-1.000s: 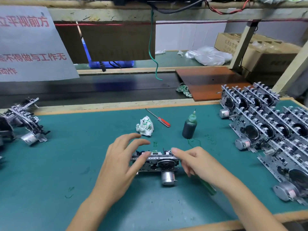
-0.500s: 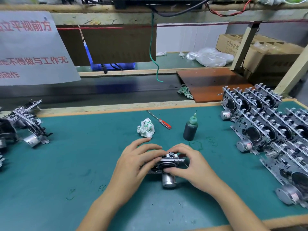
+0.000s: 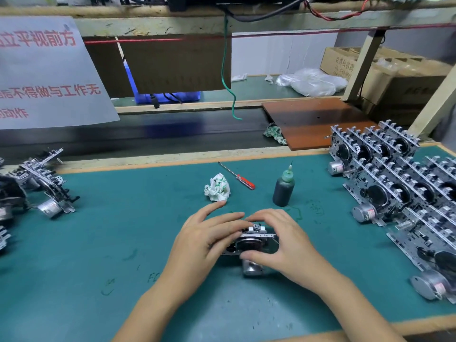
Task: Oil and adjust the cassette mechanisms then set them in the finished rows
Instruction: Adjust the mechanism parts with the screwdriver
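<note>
1. The cassette mechanism [image 3: 251, 243] sits mid-mat [image 3: 98, 243], just in front of the oil bottle [image 3: 283, 191]; bare mat lies left of it, the finished rows [image 3: 407, 201] well right.
2. The left hand [image 3: 204, 240] and right hand [image 3: 283, 240] curl around it, apparently gripping.
3. Since half a second ago, little differs; both hands stay clasped.

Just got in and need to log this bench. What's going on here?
A person holds one cassette mechanism in both hands on the green mat, left hand and right hand curled round it. The oil bottle, red screwdriver and crumpled rag lie untouched behind it. Finished rows stand to the right; a few more mechanisms sit at the left.
</note>
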`<state>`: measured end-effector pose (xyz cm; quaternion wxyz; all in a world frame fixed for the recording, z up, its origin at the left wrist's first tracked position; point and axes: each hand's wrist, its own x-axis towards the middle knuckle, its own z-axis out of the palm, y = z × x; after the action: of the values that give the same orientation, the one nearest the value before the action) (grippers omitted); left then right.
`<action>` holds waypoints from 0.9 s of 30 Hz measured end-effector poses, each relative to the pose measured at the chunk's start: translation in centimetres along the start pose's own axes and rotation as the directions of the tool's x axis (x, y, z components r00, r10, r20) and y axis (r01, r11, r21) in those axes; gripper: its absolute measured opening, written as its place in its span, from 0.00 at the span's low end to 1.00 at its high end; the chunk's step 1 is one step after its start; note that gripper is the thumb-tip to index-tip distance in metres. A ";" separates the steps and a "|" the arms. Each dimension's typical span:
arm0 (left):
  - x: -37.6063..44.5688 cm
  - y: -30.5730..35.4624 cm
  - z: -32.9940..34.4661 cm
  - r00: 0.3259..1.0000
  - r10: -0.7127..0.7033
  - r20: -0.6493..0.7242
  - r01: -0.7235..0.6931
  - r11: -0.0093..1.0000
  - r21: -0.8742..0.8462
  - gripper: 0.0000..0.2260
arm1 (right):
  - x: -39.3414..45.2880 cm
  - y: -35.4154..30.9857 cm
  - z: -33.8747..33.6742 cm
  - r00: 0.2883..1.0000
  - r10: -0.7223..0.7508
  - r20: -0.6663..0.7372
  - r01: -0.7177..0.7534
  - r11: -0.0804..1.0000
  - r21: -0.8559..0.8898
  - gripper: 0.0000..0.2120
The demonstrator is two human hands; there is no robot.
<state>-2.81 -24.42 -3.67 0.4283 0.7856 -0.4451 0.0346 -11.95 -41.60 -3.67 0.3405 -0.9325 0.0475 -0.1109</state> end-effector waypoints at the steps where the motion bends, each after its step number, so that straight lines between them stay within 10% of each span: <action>1: 0.0 0.0 0.0 1.000 0.004 -0.001 -0.004 1.000 0.004 0.14 | -0.4 0.2 -0.1 0.999 0.023 -0.040 -0.025 0.997 -0.070 0.27; 5: 0.0 0.1 0.1 1.000 0.020 -0.023 -0.020 1.000 -0.006 0.13 | -2.4 0.6 0.6 0.970 -0.044 -0.241 -0.030 0.956 -0.293 0.21; 19: 0.4 0.4 -0.9 0.999 -0.032 0.043 0.037 0.992 -0.120 0.11 | -0.7 -1.2 -2.1 0.958 -0.195 -0.210 0.103 0.919 -0.382 0.21; 27: 0.6 0.8 -2.7 0.986 0.155 -0.058 -0.133 0.952 0.277 0.15 | 3.1 -3.2 -3.3 0.914 -0.324 0.246 0.406 0.732 -0.547 0.16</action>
<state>-2.14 -23.12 -1.21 0.3299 0.8004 -0.4750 0.1578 -9.70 -41.78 1.38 0.0094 -0.9874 -0.1278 -0.0928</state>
